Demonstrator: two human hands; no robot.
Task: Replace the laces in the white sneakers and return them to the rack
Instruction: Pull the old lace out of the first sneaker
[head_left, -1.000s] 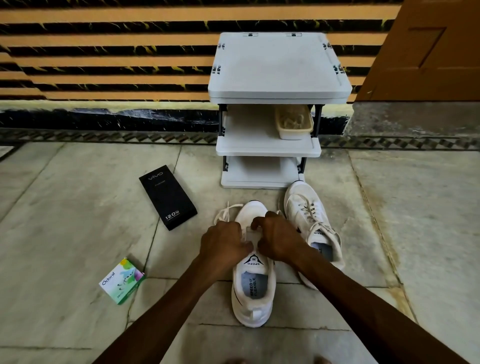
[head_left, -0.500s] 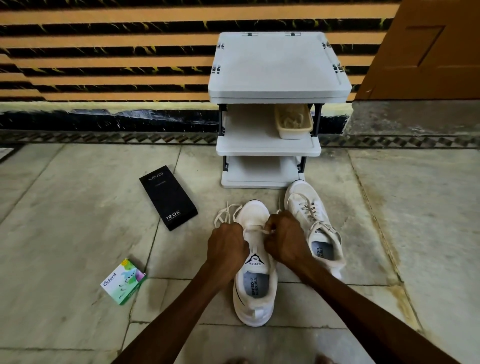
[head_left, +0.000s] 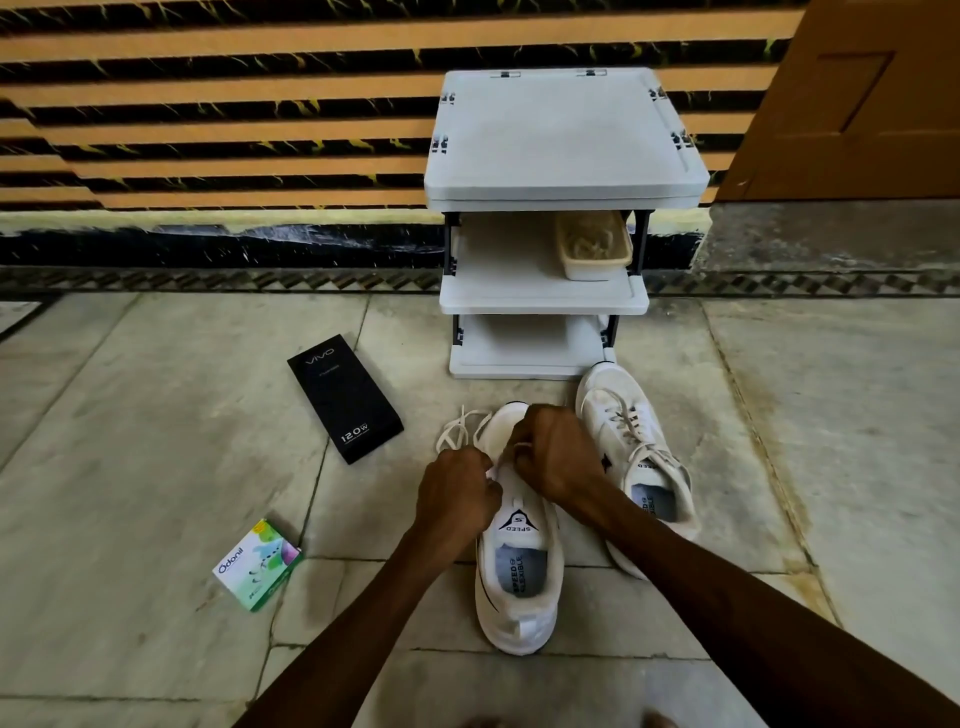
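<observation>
Head view. The floor (head_left: 130, 467) is laid with large pale stone slabs, with visible joints and some staining to the right of the hands. Beyond the hands, a narrow patterned tile border (head_left: 260, 280) runs along the foot of the wall (head_left: 208, 104), which carries horizontal orange and black stripes. A brown door (head_left: 857, 104) stands beyond and to the right.

The near sneaker (head_left: 519, 587) lies on the floor directly under the hands, toe pointing away. The left hand (head_left: 457, 493) and the right hand (head_left: 558, 452) are both curled over its front, each pinching the lace (head_left: 462, 428); loose loops of the lace trail onto the floor just beyond the left hand. The second sneaker (head_left: 639, 457) lies just right of the right hand, laced.

The white three-tier rack (head_left: 566, 140) stands against the wall beyond the hands. A beige basket (head_left: 592, 244) sits on its middle shelf. A black box (head_left: 345, 397) lies left of and beyond the left hand; a small green box (head_left: 257, 564) lies left of the left forearm.
</observation>
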